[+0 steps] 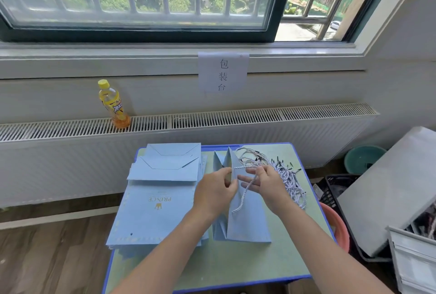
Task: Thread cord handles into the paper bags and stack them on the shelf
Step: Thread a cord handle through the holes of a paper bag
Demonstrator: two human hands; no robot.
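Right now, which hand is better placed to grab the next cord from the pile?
Right hand. It sits beside the cord pile, already handling a cord. The left hand pinches the bag, away from the pile.

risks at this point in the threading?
1. The cord hangs loose over the bag; it may slip out before the right hand gets it seated.
2. The cord pile is tangled beside that hand, so a pull could drag extras.
3. The left hand pinches the bag's edge, which may crease.
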